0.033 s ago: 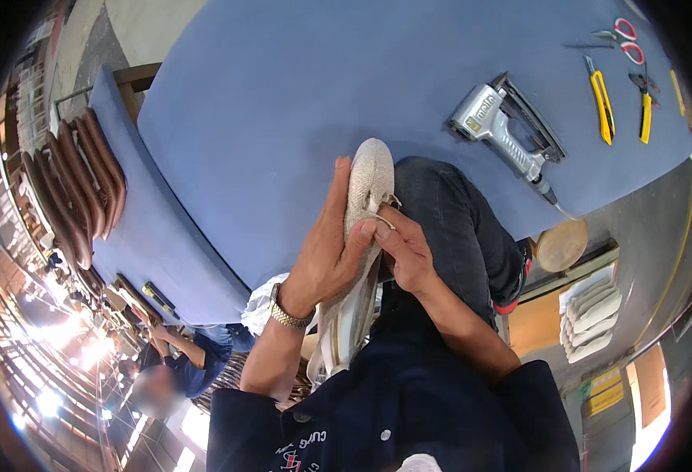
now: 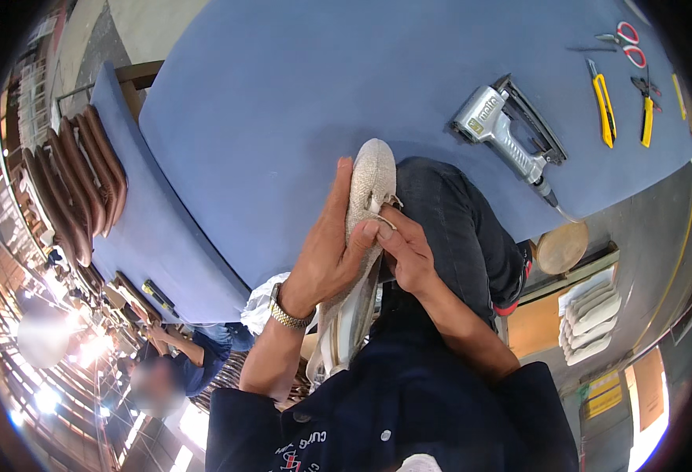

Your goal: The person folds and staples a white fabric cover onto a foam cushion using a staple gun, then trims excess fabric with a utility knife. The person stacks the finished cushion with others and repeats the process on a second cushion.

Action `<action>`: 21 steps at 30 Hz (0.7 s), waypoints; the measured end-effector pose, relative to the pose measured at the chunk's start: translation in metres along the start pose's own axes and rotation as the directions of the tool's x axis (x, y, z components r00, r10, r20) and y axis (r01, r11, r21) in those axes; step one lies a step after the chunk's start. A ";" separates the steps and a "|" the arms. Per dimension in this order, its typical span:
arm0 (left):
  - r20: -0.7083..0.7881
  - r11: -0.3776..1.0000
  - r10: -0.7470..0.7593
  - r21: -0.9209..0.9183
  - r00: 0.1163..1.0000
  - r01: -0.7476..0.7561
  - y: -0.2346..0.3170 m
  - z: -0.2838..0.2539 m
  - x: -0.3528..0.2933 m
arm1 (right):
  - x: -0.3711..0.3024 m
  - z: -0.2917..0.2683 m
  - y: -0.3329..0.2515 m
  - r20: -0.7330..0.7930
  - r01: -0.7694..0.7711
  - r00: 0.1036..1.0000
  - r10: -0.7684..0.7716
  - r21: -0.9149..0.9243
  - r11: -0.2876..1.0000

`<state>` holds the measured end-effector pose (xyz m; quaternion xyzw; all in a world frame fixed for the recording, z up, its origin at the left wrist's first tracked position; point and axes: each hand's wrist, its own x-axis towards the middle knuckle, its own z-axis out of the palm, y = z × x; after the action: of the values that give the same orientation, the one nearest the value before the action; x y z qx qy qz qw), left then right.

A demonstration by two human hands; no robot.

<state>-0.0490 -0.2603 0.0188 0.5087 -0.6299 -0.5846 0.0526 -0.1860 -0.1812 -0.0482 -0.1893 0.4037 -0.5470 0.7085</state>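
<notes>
A long, narrow piece wrapped in cream woven fabric (image 2: 371, 177) stands on end against my lap, its rounded top leaning on the edge of the blue table (image 2: 298, 102). My left hand (image 2: 328, 256) lies flat along its left side, the thumb pressing across the front. From the right, my right hand (image 2: 409, 252) pinches the fabric edge beside that thumb. The lower part of the piece runs down between my forearms and shows a pale rim.
On the table lie a grey pneumatic staple gun (image 2: 503, 130), two yellow utility knives (image 2: 604, 102), and red-handled scissors (image 2: 629, 43). Brown curved pieces (image 2: 78, 181) are stacked at left. Another person (image 2: 180, 362) works lower left. A round wooden stool (image 2: 562, 248) stands right.
</notes>
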 end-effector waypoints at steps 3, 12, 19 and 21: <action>-0.034 0.999 -0.032 0.017 0.999 0.032 0.002 0.004 -0.001 | 0.000 0.000 -0.001 -0.022 -0.015 1.000 0.016 0.049 0.999; -0.249 0.958 0.021 0.282 0.968 0.051 0.005 0.023 0.004 | 0.001 -0.042 -0.060 0.186 0.023 0.980 0.068 -0.450 0.893; -0.334 0.926 0.101 0.376 0.937 0.034 0.005 0.043 0.007 | 0.063 -0.156 -0.085 -0.003 -0.081 0.923 -0.385 -0.979 -0.186; -0.294 0.922 0.021 0.376 0.956 0.095 0.016 0.039 0.007 | 0.077 -0.154 -0.093 -0.185 -0.230 0.944 -0.272 -0.962 -0.145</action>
<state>-0.0874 -0.2419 0.0155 0.6017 -0.7078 -0.3685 0.0326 -0.3580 -0.2571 -0.1029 -0.5717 0.7835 -0.0836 0.2287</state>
